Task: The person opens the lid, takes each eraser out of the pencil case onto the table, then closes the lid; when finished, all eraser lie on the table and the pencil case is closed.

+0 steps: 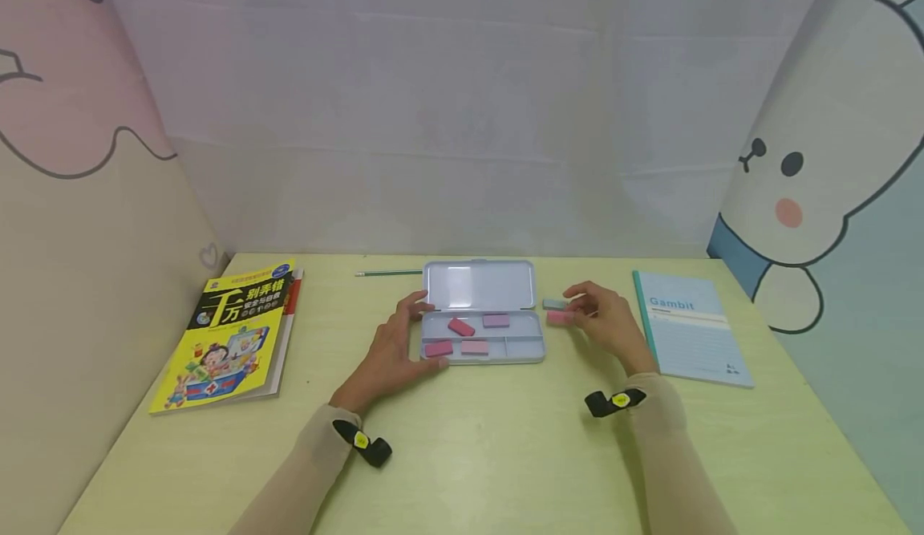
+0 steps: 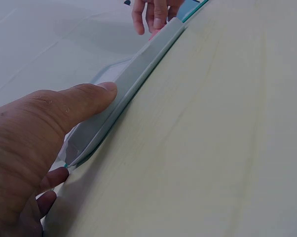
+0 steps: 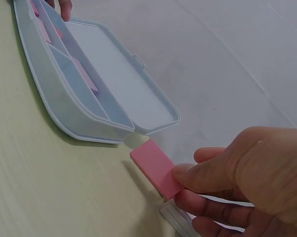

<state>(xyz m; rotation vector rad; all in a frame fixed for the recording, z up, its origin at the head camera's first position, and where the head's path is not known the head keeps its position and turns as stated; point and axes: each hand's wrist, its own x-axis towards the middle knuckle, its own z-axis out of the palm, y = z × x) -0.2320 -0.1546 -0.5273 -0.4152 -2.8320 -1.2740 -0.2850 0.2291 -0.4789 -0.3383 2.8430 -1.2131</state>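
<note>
A light blue pencil case [image 1: 525, 349] stands open on the table, its lid [image 1: 480, 285] laid back. Inside lie several erasers: a red one [image 1: 461, 327], a purple one [image 1: 496, 321], a dark pink one [image 1: 438, 348] and a pale pink one [image 1: 475, 347]. My left hand [image 1: 391, 357] grips the case's left end, thumb against the front wall [image 2: 120, 101]. To the right of the case, my right hand [image 1: 606, 322] pinches a pink eraser [image 3: 156, 168] between thumb and fingers, slightly above the table. A grey-green eraser [image 1: 554, 304] lies just behind it.
At the left lies a yellow book [image 1: 224, 342] on top of another book. A light blue notebook [image 1: 693, 334] lies to the right of my right hand. Behind the case a green pencil [image 1: 388, 273] lies partly hidden by the lid. A pale wall [image 1: 462, 142] closes the table's back.
</note>
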